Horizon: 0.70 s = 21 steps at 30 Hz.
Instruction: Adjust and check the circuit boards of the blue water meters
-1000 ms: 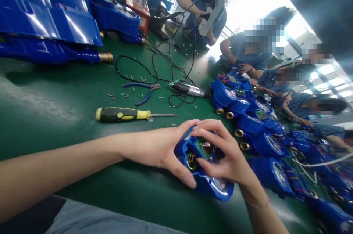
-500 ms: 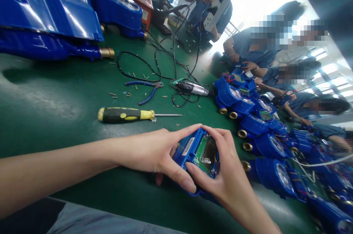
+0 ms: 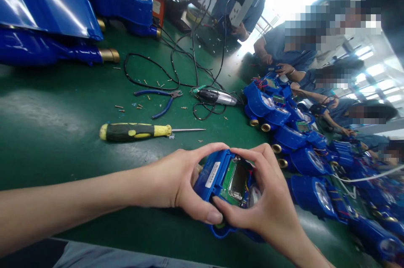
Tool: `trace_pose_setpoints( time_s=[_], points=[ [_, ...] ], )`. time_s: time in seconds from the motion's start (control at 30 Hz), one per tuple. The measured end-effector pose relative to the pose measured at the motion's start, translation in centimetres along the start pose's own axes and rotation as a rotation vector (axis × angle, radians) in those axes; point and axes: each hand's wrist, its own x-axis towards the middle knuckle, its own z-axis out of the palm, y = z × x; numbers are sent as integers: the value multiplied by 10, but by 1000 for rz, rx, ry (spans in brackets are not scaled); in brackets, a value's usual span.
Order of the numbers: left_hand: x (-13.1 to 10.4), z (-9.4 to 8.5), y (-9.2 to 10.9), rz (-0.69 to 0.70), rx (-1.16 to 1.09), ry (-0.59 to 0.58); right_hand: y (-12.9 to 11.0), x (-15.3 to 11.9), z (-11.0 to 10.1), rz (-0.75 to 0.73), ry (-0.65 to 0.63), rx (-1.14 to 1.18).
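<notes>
Close to the table's front edge, both my hands are around a blue water meter (image 3: 201, 184). Its top part carries a white barcode label (image 3: 213, 174) on a blue cover, next to a green circuit board (image 3: 227, 187) with a dark display and a coiled spring-like wire. My left hand (image 3: 186, 179) grips the labelled side, thumb along the lower edge. My right hand (image 3: 271, 194) is curled around the circuit-board side, fingertips at the upper edge and thumb below. A clear dial shows partly beneath my right palm; the meter's underside is hidden.
A yellow-and-black screwdriver (image 3: 135, 132), blue-handled cutters (image 3: 162, 102), scattered small screws and a corded electric screwdriver (image 3: 217, 96) lie beyond my hands. Large blue meters (image 3: 47, 7) stand at left. Rows of meters (image 3: 303, 156) line the right, with co-workers (image 3: 290, 51) behind.
My hands keep their grip on the meter, which shows slightly more of its label and dial. The tools and left-hand meters sit farther left in view as the camera shifts.
</notes>
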Motion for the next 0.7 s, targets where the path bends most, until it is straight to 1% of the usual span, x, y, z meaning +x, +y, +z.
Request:
trace_pose_setpoints(
  time_s=[0.1,0.17,0.27,0.33,0.43,0.53,0.57,0.63,0.7],
  points=[
    [3,0,-11,26,-54,-10,-1,0,0,6,4,20],
    [3,-2,-12,12,-55,-14,-1,1,0,12,-1,31],
    [4,-6,-5,-38,-14,-3,3,6,-1,53,-42,65],
    [5,-8,2,-77,4,6,10,13,-2,98,-81,115],
    [7,-9,11,-81,47,83,27,28,-2,137,-142,188],
    [10,-8,16,-87,111,179,43,43,-1,153,-236,211],
    [10,-8,17,-95,123,190,47,46,0,150,-262,212],
    [11,-10,17,-101,133,170,51,50,0,136,-281,205],
    [11,-12,16,-94,129,127,51,49,-1,115,-265,188]
  ],
)
